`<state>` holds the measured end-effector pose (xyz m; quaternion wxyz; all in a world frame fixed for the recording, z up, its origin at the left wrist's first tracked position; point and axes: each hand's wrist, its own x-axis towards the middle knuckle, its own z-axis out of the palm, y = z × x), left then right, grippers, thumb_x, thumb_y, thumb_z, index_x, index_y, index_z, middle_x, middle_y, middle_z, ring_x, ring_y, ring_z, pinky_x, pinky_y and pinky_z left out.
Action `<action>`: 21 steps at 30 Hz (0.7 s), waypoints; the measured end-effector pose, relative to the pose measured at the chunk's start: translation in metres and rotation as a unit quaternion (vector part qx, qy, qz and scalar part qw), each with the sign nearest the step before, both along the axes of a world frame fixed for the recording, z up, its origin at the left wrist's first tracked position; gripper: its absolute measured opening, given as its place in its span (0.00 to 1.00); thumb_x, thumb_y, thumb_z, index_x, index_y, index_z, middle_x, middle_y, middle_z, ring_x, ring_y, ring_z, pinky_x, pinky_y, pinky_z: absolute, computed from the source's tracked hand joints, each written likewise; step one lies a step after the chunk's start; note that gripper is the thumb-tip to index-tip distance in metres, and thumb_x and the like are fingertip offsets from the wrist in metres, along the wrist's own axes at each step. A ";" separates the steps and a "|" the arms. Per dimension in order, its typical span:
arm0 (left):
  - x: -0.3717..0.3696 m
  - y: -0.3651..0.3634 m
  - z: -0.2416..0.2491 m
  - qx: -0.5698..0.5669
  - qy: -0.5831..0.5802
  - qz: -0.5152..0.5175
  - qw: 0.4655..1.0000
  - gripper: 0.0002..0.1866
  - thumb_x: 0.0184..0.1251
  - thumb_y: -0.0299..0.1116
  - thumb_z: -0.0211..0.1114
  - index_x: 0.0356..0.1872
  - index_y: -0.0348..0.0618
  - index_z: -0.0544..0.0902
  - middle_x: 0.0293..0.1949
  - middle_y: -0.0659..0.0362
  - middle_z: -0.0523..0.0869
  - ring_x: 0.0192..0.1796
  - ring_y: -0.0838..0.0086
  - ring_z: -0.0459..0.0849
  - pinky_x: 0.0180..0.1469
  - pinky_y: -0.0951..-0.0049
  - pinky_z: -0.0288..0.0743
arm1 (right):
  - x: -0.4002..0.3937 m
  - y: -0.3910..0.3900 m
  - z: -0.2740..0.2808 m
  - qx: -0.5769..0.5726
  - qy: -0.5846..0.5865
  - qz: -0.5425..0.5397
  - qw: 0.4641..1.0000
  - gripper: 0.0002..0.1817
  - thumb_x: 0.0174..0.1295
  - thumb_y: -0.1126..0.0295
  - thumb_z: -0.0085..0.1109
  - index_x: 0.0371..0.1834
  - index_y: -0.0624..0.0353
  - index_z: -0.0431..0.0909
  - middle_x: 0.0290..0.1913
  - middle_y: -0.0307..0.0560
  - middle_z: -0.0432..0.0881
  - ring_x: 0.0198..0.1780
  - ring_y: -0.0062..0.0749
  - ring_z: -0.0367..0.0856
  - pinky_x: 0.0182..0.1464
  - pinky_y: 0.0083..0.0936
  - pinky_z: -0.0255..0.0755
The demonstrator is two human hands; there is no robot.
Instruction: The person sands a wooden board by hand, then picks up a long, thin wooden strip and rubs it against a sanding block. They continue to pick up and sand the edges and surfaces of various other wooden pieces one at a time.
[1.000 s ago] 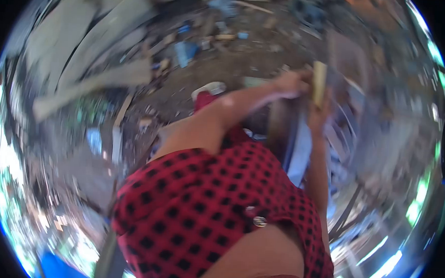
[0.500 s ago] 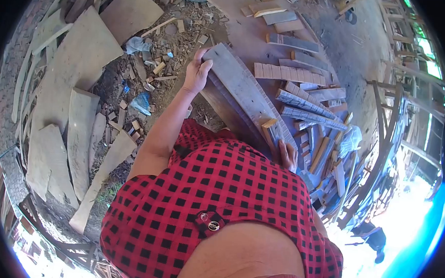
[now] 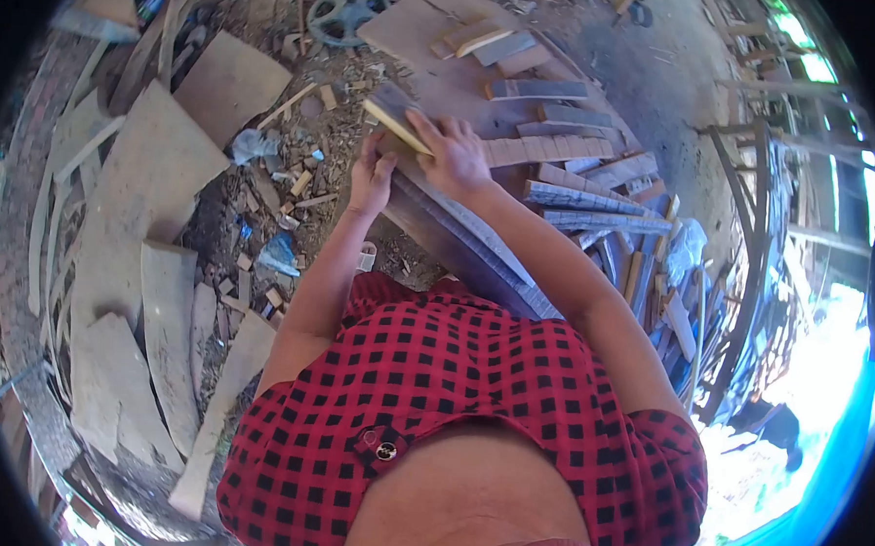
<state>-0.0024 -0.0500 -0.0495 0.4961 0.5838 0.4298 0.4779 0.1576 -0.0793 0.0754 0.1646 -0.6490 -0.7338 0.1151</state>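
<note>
A long grey plank (image 3: 473, 237) slants away from my body, its near end against my checked clothing. My left hand (image 3: 371, 180) is closed at the plank's far left edge, thumb on the side nearest me. Over that far end lies a short wooden board (image 3: 394, 115) with a pale, fresh-looking long edge. My right hand (image 3: 455, 159) grips the board's near end from above, fingers across its top. The plank's far end is hidden under the board and my hands. Beneath the plank shows a darker wooden surface (image 3: 420, 222).
Rows of short wood pieces (image 3: 550, 151) and stacked strips (image 3: 596, 221) lie to the right, beside a clear plastic bag (image 3: 686, 247). Large slabs (image 3: 139, 182) cover the left ground. Wood scraps and a blue plastic bag (image 3: 278, 254) lie between. A wheel (image 3: 349, 17) stands at the back.
My right hand has moved from the plank's near end to its far end, carrying the short board along. My left hand has shifted slightly towards me and left. The head view has shifted.
</note>
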 end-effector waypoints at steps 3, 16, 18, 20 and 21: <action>0.004 0.001 0.004 -0.009 -0.043 -0.006 0.999 0.27 0.68 0.45 0.56 0.64 0.42 0.69 0.47 0.46 0.82 0.50 0.63 0.82 0.56 0.67 0.73 | 0.000 0.001 0.000 0.000 -0.007 -0.004 1.000 0.40 0.54 0.70 0.62 0.74 0.39 0.62 0.53 0.53 0.74 0.56 0.52 0.72 0.58 0.45 0.68; 0.004 -0.002 0.016 -0.022 0.005 -0.007 1.000 0.22 0.69 0.40 0.54 0.60 0.40 0.72 0.47 0.48 0.83 0.48 0.63 0.81 0.55 0.67 0.72 | 0.107 -0.278 -0.007 -0.041 -0.020 -0.103 0.994 0.35 0.54 0.68 0.63 0.69 0.46 0.69 0.55 0.55 0.72 0.53 0.53 0.73 0.55 0.44 0.69; 0.005 -0.002 0.016 -0.016 -0.001 -0.007 1.000 0.22 0.69 0.40 0.54 0.60 0.40 0.72 0.47 0.48 0.83 0.49 0.63 0.81 0.56 0.67 0.72 | 0.111 -0.294 -0.006 -0.023 -0.031 -0.119 0.992 0.34 0.54 0.68 0.64 0.69 0.47 0.69 0.53 0.55 0.73 0.52 0.54 0.73 0.54 0.45 0.69; 0.004 -0.001 0.016 0.030 0.005 -0.001 1.000 0.22 0.70 0.40 0.55 0.60 0.40 0.72 0.47 0.49 0.82 0.52 0.62 0.79 0.58 0.66 0.70 | 0.108 -0.284 -0.006 -0.030 -0.027 -0.114 0.993 0.35 0.53 0.68 0.64 0.69 0.47 0.69 0.53 0.55 0.73 0.52 0.53 0.73 0.54 0.45 0.69; 0.003 -0.001 0.017 0.030 0.005 0.003 1.000 0.22 0.70 0.40 0.55 0.60 0.40 0.72 0.47 0.49 0.82 0.52 0.62 0.79 0.58 0.66 0.70 | 0.102 -0.272 -0.001 -0.035 -0.022 -0.112 0.993 0.35 0.53 0.68 0.65 0.69 0.47 0.69 0.52 0.55 0.73 0.52 0.53 0.73 0.54 0.45 0.69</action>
